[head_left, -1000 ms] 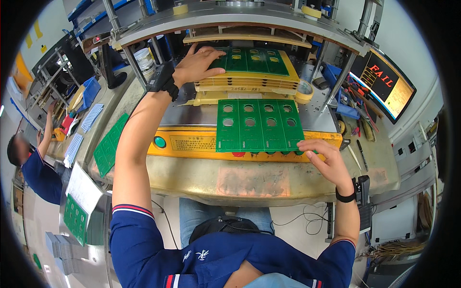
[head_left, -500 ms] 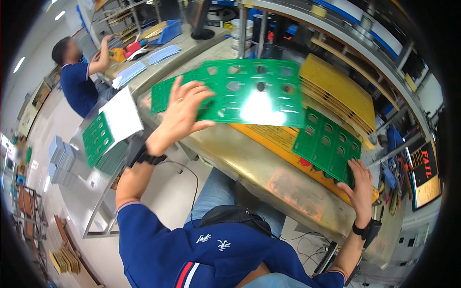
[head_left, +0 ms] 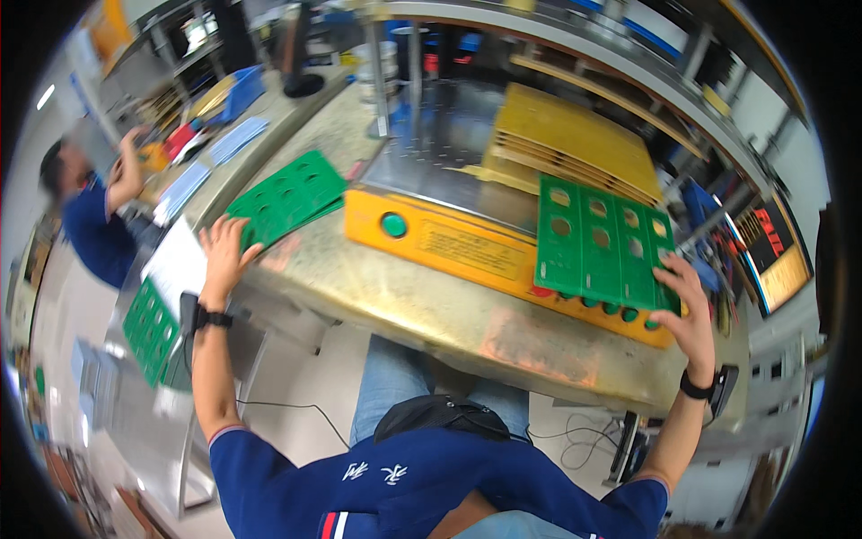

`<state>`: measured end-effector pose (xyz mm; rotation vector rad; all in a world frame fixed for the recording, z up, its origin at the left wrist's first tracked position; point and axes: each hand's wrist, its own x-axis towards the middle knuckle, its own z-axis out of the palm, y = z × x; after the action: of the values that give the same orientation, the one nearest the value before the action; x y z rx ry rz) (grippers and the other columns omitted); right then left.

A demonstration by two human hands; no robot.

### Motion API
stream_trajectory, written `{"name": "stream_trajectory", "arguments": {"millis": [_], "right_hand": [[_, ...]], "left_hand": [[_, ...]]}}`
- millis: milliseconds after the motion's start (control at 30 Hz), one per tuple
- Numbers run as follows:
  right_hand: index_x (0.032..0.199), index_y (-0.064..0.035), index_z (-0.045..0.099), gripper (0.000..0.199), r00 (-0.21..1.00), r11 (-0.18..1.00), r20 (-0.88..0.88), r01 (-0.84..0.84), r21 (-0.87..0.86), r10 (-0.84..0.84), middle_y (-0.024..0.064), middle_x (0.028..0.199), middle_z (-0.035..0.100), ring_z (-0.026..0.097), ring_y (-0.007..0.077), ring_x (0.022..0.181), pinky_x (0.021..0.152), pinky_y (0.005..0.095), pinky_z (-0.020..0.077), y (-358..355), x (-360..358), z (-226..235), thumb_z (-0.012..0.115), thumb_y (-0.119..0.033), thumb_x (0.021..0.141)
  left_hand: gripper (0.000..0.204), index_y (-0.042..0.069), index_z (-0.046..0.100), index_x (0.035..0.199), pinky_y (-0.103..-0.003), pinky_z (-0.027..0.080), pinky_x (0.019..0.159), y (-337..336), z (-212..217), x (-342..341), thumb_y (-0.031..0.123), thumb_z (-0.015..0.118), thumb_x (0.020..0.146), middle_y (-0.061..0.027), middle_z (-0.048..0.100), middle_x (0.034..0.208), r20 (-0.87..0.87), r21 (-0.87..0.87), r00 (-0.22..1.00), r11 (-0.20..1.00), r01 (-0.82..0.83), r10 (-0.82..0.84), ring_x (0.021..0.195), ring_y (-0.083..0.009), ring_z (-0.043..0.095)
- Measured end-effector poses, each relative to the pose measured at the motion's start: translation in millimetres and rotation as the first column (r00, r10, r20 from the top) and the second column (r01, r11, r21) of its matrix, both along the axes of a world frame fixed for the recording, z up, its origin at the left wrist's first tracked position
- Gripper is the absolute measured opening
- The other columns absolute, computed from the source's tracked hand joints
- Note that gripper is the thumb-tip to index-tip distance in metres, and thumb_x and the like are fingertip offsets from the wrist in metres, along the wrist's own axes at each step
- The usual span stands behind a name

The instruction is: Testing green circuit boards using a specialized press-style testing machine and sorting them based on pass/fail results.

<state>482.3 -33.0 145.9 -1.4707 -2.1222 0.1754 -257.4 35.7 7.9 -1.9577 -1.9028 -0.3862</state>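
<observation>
My right hand (head_left: pixel 687 296) grips the right edge of a green circuit board (head_left: pixel 603 238) with several round cut-outs. That board is over the right part of an orange-fronted machine (head_left: pixel 467 254), tilted, just in front of a yellow slatted fixture (head_left: pixel 575 126). Whether it touches the machine bed I cannot tell. On the bench to the left lie overlapping green circuit boards (head_left: pixel 292 193). At their near left corner is my left hand (head_left: pixel 226 251), fingers apart, fingertips at the board's edge.
Round green buttons (head_left: pixel 393 225) sit on the machine's front. At lower left, a metal table (head_left: pixel 193 449) bears more green boards (head_left: pixel 148 328) and a white sheet (head_left: pixel 175 260). A co-worker (head_left: pixel 90 211) is at far left. A lit screen (head_left: pixel 768 251) stands at right.
My left hand has moved left and down with a green board, which now lies on the left bench. The right-hand board has swung up and left toward the yellow fixture. The head view has shifted.
</observation>
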Motion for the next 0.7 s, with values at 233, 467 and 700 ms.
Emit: {"name": "stream_trajectory", "arguments": {"millis": [233, 467, 700], "right_hand": [[0.128, -0.0108, 0.063, 0.057, 0.999, 0.987, -0.044, -0.016, 0.161, 0.023, 0.0138, 0.137, 0.054, 0.044, 0.03, 0.133, 0.112, 0.0401, 0.0324, 74.8, 22.3, 26.0, 0.079, -0.028, 0.076], [0.128, -0.014, 0.064, 0.051, 0.993, 0.994, -0.117, 0.025, 0.106, -0.013, 0.0142, 0.138, 0.052, 0.041, 0.0303, 0.134, 0.112, 0.0405, 0.032, 180.7, 10.9, 15.4, 0.078, -0.029, 0.081], [0.128, -0.0148, 0.064, 0.05, 0.991, 0.998, -0.135, 0.004, 0.07, 0.005, 0.0148, 0.14, 0.05, 0.04, 0.0307, 0.135, 0.112, 0.0405, 0.0318, 207.4, 3.5, 6.9, 0.077, -0.028, 0.082]], "left_hand": [[0.013, 0.003, 0.061, 0.094, -0.045, 0.044, 0.084, -11.8, 17.6, 171.6, 0.009, 0.063, 0.083, -0.0144, 0.059, 0.094, 0.373, 0.409, 0.732, 0.809, 0.422, -0.57, 0.092, -0.0335, 0.056], [0.01, 0.008, 0.063, 0.081, -0.042, 0.043, 0.079, -23.7, -9.0, 282.8, 0.014, 0.07, 0.076, -0.0092, 0.058, 0.087, 0.438, 0.354, 0.555, 0.703, 0.617, -0.707, 0.086, -0.0306, 0.055], [0.009, 0.009, 0.063, 0.078, -0.04, 0.043, 0.078, -22.7, -7.7, 278.5, 0.015, 0.07, 0.074, -0.0079, 0.057, 0.086, 0.484, 0.352, 0.552, 0.728, 0.588, -0.679, 0.085, -0.0293, 0.055]]}}
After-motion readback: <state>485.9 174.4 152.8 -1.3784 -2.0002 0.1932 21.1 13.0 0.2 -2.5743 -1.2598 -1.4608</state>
